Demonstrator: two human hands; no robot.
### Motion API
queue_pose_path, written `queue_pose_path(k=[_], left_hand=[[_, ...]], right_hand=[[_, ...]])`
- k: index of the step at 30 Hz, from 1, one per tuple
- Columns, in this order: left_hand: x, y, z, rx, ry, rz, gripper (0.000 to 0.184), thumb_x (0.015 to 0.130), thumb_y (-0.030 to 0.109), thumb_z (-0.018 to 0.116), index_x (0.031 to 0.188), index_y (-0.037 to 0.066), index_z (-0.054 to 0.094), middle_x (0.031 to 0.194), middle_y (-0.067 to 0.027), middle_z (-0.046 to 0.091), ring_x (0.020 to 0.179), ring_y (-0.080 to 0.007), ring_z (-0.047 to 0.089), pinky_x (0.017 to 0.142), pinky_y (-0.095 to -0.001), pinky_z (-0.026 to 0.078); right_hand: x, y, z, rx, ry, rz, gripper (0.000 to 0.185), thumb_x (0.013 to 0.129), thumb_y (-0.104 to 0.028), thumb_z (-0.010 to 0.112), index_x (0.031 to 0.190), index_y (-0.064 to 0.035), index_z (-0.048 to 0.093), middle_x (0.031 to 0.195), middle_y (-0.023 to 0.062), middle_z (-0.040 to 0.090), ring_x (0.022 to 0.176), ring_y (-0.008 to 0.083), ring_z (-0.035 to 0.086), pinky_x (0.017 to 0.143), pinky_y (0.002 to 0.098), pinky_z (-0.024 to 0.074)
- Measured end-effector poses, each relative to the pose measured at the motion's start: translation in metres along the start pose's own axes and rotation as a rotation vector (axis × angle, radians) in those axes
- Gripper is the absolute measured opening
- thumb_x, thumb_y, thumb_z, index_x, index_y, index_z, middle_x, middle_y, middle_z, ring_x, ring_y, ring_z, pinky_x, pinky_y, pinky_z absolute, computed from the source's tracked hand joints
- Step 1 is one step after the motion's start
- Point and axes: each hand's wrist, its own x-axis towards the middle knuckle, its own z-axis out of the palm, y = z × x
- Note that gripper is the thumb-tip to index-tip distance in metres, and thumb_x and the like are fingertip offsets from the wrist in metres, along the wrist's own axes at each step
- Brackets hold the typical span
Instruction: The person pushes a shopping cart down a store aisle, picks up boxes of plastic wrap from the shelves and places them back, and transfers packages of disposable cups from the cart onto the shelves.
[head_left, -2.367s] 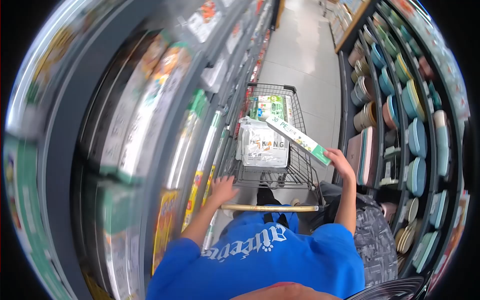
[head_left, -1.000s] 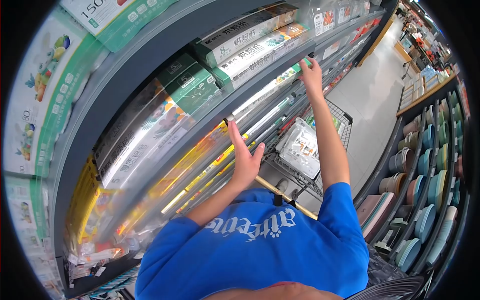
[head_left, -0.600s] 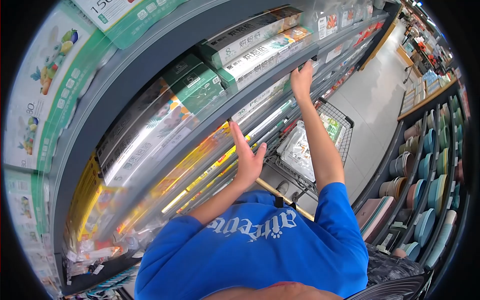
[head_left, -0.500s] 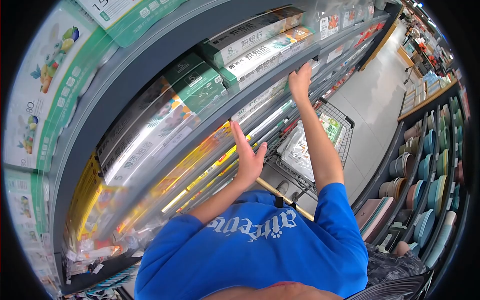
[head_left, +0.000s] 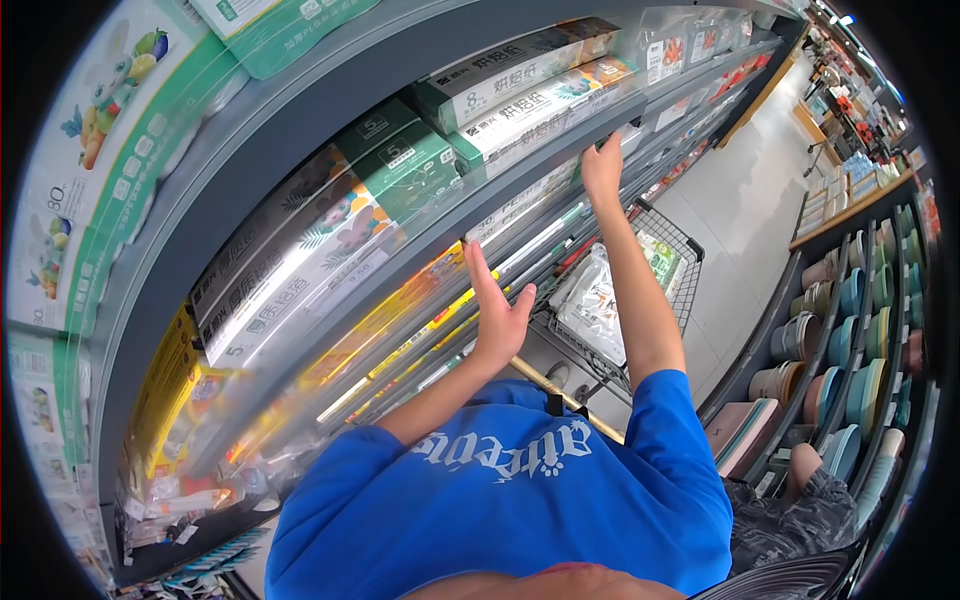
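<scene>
On the left, a shelf holds long white boxes marked 30 PE (head_left: 515, 208). My left hand (head_left: 497, 310) is open near their lower end, thumb spread, fingertips by the shelf edge. At their far end is my right hand (head_left: 603, 165), its fingers closed around something I cannot make out under the shelf lip. White and green baking paper boxes (head_left: 530, 115) lie on the shelf above. Below and to the right stands a wire shopping cart (head_left: 688, 262) with a white package (head_left: 595, 310) in it.
The cart's tan handle (head_left: 540, 375) is by my waist. Shelves of bowls and plates (head_left: 845, 340) line the right side. Close at my right is another person's patterned dark sleeve (head_left: 800, 525) and part of an arm. A tiled aisle (head_left: 740, 180) runs ahead.
The white and green box that my right hand held over the cart has gone to the left shelf. My body has turned left. The other person's arm has come into view at right.
</scene>
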Motion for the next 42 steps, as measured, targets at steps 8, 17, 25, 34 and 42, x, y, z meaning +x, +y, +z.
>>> queue_pose_path(k=[8,17,25,34,42], left_hand=[[0.003,0.002,-0.002,0.018,-0.015,0.009,0.097,0.091,0.009,0.065,0.158,-0.001,-0.004,0.163,-0.0293,-0.009,0.153,-0.0402,-0.009,0.123,-0.0477,0.001],[0.002,0.004,-0.005,-0.002,-0.073,-0.028,0.094,0.093,0.008,0.064,0.159,0.002,-0.002,0.163,-0.0268,-0.018,0.153,-0.0405,-0.012,0.122,-0.0497,0.003],[0.000,0.007,-0.005,-0.050,-0.082,-0.051,0.093,0.093,0.005,0.064,0.160,0.007,-0.001,0.163,-0.0233,-0.019,0.153,-0.0401,-0.001,0.120,-0.0516,0.020],[0.001,0.005,-0.006,-0.057,-0.090,-0.050,0.093,0.093,0.005,0.064,0.160,0.007,0.000,0.163,-0.0243,-0.019,0.153,-0.0407,0.004,0.118,-0.0522,0.023],[0.001,0.004,-0.009,0.047,-0.109,-0.050,0.086,0.092,0.008,0.065,0.159,0.004,0.011,0.161,-0.0285,-0.020,0.153,-0.0428,-0.012,0.122,-0.0525,0.007]], right_hand=[[-0.001,0.006,0.005,-0.028,0.034,0.022,0.037,0.092,-0.018,0.064,0.120,0.0030,0.053,0.120,0.0262,0.060,0.115,0.0465,0.056,0.097,0.0483,0.0434],[-0.002,0.002,0.004,-0.033,0.062,-0.004,0.038,0.093,-0.018,0.063,0.122,0.0038,0.053,0.119,0.0266,0.059,0.116,0.0461,0.055,0.099,0.0477,0.0427],[-0.002,-0.004,0.001,-0.026,0.026,-0.004,0.033,0.092,-0.014,0.064,0.116,0.0061,0.054,0.117,0.0283,0.059,0.112,0.0468,0.055,0.096,0.0476,0.0433],[0.001,-0.001,0.001,-0.011,-0.007,-0.020,0.033,0.093,-0.016,0.064,0.115,0.0074,0.054,0.115,0.0302,0.059,0.111,0.0481,0.055,0.096,0.0481,0.0437],[-0.001,-0.001,0.002,-0.037,-0.023,-0.014,0.036,0.095,-0.019,0.063,0.117,0.0081,0.054,0.117,0.0300,0.059,0.113,0.0459,0.057,0.096,0.0468,0.0438]])
